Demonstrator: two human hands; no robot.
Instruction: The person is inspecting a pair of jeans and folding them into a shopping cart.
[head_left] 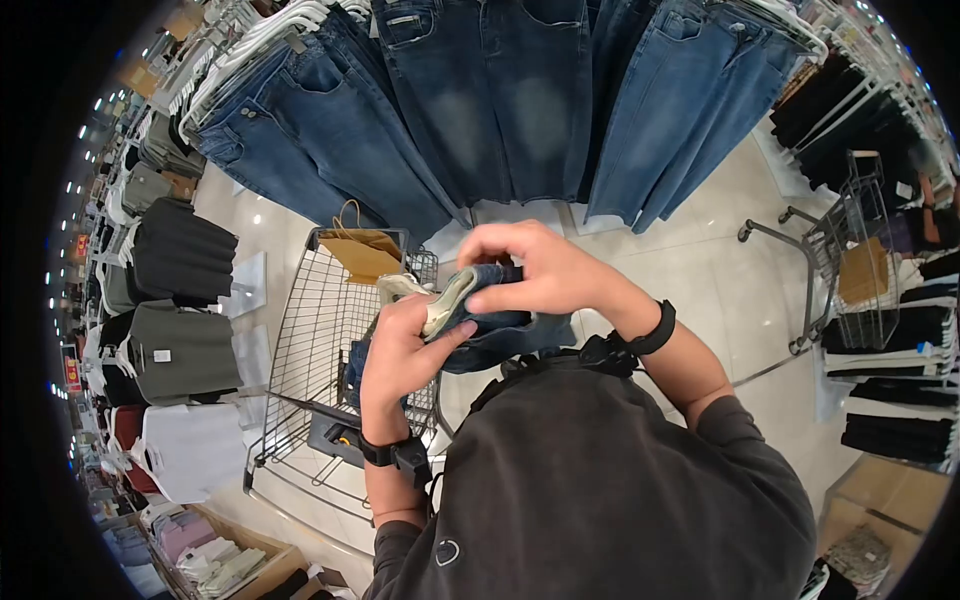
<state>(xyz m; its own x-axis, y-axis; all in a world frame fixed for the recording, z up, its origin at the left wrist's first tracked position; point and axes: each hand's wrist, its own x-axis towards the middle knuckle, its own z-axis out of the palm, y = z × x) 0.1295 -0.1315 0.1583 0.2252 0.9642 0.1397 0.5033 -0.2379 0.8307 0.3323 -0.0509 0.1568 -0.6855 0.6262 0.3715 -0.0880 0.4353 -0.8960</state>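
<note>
Close in front of my chest, a bunched pair of blue jeans (495, 335) is held between both hands, its pale inner waistband turned toward me. My left hand (405, 350) pinches the near left edge of the waistband, thumb on top. My right hand (530, 265) is curled over the other side, its fingers partly hidden behind the denim. The lower part of the jeans hangs in folds below my hands.
A shopping cart (290, 350) holding a brown paper bag (362, 255) stands at my left. Jeans hang on a rack (485, 90) ahead. Shirts (185, 350) hang at the far left. Another cart (850, 250) with a box stands at the right, near a person's arm (930, 215).
</note>
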